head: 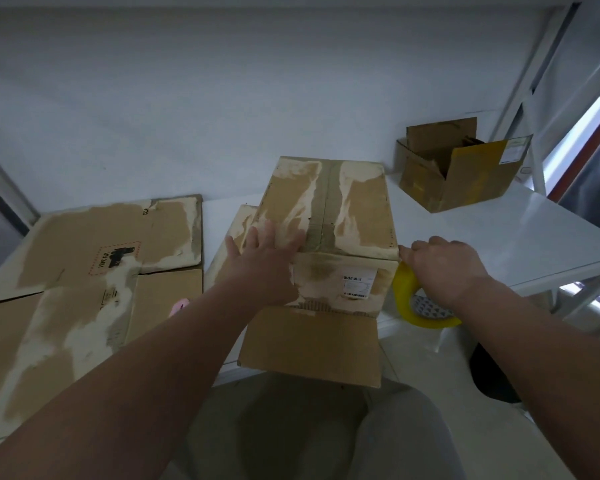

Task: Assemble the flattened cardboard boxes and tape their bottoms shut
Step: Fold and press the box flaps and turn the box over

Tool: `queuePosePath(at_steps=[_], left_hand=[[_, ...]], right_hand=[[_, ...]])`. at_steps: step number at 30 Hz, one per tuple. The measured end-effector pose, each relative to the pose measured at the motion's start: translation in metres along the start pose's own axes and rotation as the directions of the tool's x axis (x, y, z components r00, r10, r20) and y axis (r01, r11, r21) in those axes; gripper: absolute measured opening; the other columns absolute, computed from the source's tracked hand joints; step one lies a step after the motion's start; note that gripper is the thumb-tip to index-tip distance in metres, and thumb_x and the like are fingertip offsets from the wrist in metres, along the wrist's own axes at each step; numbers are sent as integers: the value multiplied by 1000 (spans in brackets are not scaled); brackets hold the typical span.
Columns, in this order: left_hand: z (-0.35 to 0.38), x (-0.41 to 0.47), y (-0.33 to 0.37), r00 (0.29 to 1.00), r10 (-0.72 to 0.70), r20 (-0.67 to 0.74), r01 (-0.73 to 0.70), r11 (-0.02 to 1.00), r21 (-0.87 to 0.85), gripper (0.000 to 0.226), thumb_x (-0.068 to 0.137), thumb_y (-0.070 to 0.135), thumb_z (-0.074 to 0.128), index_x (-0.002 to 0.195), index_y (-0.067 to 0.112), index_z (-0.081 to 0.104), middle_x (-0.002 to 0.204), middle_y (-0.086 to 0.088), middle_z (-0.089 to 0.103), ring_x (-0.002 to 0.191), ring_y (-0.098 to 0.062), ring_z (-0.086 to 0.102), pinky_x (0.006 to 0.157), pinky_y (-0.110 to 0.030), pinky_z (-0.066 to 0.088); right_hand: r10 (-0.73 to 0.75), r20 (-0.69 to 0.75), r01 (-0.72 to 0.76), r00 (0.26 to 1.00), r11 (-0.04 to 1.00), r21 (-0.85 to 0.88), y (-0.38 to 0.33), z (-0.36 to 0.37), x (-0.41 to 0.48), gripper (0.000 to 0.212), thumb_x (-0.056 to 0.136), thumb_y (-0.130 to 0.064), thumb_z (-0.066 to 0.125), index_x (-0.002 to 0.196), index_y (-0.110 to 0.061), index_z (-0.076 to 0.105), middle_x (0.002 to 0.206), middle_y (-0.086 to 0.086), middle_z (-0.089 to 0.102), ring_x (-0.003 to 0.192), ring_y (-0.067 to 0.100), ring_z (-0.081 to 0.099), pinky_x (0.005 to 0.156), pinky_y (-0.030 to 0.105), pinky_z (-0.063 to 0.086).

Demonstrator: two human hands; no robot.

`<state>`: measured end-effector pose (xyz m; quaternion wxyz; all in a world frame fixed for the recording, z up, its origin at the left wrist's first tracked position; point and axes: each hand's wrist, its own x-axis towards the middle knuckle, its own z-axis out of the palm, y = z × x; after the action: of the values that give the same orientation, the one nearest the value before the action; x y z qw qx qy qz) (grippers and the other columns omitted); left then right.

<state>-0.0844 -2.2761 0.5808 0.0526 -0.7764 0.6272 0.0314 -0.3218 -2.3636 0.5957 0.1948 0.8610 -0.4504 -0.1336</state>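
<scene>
An assembled cardboard box (347,216) stands bottom-up on the white table (499,237), its closed flaps on top with old tape along the middle seam. One flap hangs down at the near side over the table's edge. My left hand (264,247) presses flat on the box's top near its front left corner. My right hand (444,268) grips a yellow roll of tape (409,303) beside the box's front right corner. Flattened cardboard boxes (84,271) lie stacked on the table at the left.
An open cardboard box (461,174) with a white label stands at the back right by the wall. White shelf struts rise at the right. A small pink object (180,305) shows between the flat boxes and my left forearm. A dark object lies on the floor at lower right.
</scene>
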Motion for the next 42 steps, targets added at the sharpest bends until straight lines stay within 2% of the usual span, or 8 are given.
queuePosePath(at_steps=[10, 14, 19, 23, 29, 32, 39, 42], left_hand=[[-1, 7, 85, 985, 170, -3, -171, 985, -10, 97, 82, 52, 62, 147, 44, -10, 155, -21, -19, 144, -39, -16, 111, -62, -8], [4, 8, 107, 986, 163, -35, -164, 986, -30, 94, 83, 48, 64, 146, 47, -7, 154, -25, -20, 143, -42, -15, 110, -62, -10], [-1, 13, 91, 969, 241, -47, -240, 970, 35, 91, 83, 48, 63, 146, 50, -3, 155, -23, -12, 144, -42, -6, 109, -63, -10], [-1, 19, 72, 943, 317, -101, -306, 946, 112, 87, 83, 43, 65, 145, 50, 4, 155, -20, 0, 144, -40, 5, 110, -63, -6], [2, 24, 54, 884, 427, -189, -397, 901, 178, 67, 95, 9, 45, 147, 42, 17, 157, -14, 6, 147, -27, 1, 110, -61, -10], [0, 25, 43, 839, 499, -216, -441, 857, 265, 63, 96, 6, 41, 148, 36, 19, 159, -2, 8, 147, -21, 3, 111, -59, -11], [-9, 25, -4, 890, 385, -244, -312, 905, 290, 60, 93, 4, 30, 148, 30, 28, 154, 7, 26, 144, -20, 15, 113, -52, -14], [-7, 29, -15, 840, 424, -337, -355, 901, 250, 59, 83, 5, 40, 139, 21, 46, 143, 3, 47, 137, -25, 35, 114, -52, -5]], right_hand=[[6, -41, -4, 999, 1000, 28, -3, 5, 2, 47, 94, -19, 49, 138, -21, 35, 123, 0, 53, 116, 22, 48, 87, 33, 44], [13, -45, -12, 999, 999, 34, -2, 5, -1, 49, 94, -19, 48, 141, -20, 32, 124, 0, 52, 118, 22, 48, 88, 34, 44], [0, -11, 1, 1000, 998, 55, -8, -1, -5, 53, 93, -18, 50, 142, -17, 31, 126, 1, 52, 117, 22, 48, 79, 32, 44], [-30, -7, 30, 1000, 997, 73, -16, -10, -8, 41, 92, -22, 51, 132, -18, 41, 119, 1, 56, 110, 21, 55, 70, 29, 37], [-25, 44, 17, 999, 986, 164, -33, -28, -17, 36, 90, -27, 55, 124, -20, 48, 111, 1, 59, 103, 20, 60, 70, 28, 39], [-20, 37, 10, 999, 972, 234, -38, -36, -17, 39, 88, -32, 57, 124, -20, 48, 110, 1, 59, 103, 20, 59, 70, 28, 39], [-61, 14, 42, 998, 822, 569, -78, -50, 4, 38, 85, -35, 61, 114, -16, 47, 105, 2, 52, 102, 21, 55, 72, 30, 40], [-69, 21, 31, 997, 677, 735, -89, -47, 16, 42, 78, -33, 67, 111, -14, 49, 99, 3, 53, 98, 22, 55, 71, 32, 44]])
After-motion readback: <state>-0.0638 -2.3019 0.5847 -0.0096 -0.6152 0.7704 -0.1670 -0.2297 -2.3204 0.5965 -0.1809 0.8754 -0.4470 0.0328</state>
